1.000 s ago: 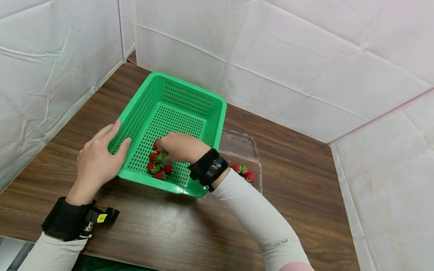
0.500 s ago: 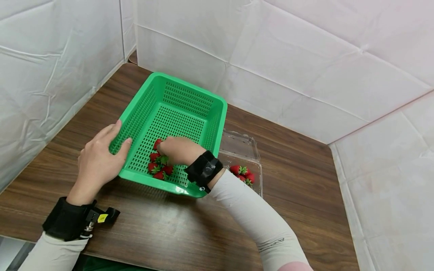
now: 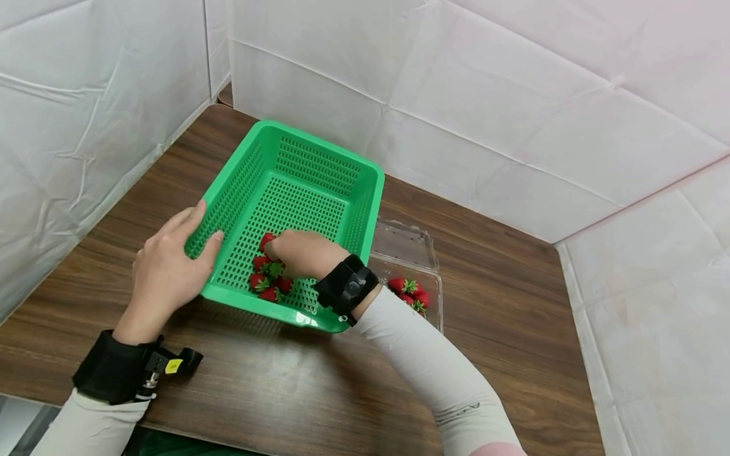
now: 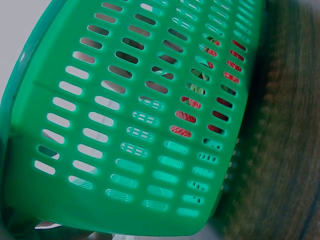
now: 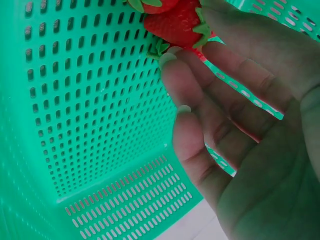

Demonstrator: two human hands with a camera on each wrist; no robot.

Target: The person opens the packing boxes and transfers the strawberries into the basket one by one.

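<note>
Head view: green slotted basket [image 3: 296, 190] on the brown wooden worktop [image 3: 285, 380], toward the far left corner, tilted up at its near left side. Left hand [image 3: 162, 269] clasped on the basket's left wall, thumb hooked over the rim, fingers against the outside. Right hand [image 3: 302, 252] down inside the basket, fingers curled round a strawberry [image 3: 265, 241] at the top of a small heap of strawberries [image 3: 267, 282] in the near left corner of the basket floor. Clear plastic punnet [image 3: 407, 266] just beside the basket's right wall, toward the right edge of the worktop, a few red berries [image 3: 412, 294] in its near end. Black straps on both wrists, pale sleeves behind them. White sheeting along the far and side edges.

Left wrist view: only the outer face of the basket wall [image 4: 135, 125], filling nearly everything; red fruit [image 4: 186, 116] glimpsed through the slots; blurred brown worktop [image 4: 285, 140] at the right. Hand itself out of sight here.

Right wrist view: palm and fingers [image 5: 197, 105] bent over the perforated basket floor [image 5: 90, 100], fingertips and thumb pinching a red strawberry [image 5: 172, 22] by its green-leaved end.
</note>
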